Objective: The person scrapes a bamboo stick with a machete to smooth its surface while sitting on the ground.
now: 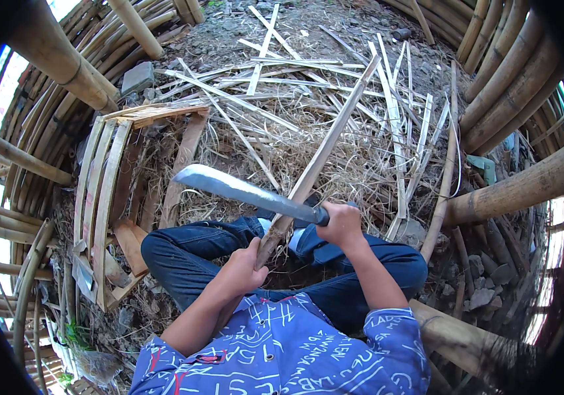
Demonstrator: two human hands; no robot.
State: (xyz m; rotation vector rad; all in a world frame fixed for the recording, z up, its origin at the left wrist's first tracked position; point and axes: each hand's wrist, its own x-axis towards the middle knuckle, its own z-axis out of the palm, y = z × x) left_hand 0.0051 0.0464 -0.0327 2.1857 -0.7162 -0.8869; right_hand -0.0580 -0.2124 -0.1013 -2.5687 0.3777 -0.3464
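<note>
My left hand [240,268] is closed round the near end of a long split bamboo strip [328,146], which slants away from me toward the far right. In my right hand [344,225] is the dark handle of a machete [242,191]. Its broad grey blade points left and crosses over the strip just beyond my left hand. Whether the edge touches the wood I cannot tell. Both hands are above my crossed legs, in dark jeans [183,253].
A slatted wooden crate [106,197] lies at my left. Many pale bamboo strips [394,125] and curly shavings [295,155] cover the ground ahead. Thick bamboo poles [515,181] stand on both sides. A grey block [138,78] sits at the far left, and stones [483,298] lie at my right.
</note>
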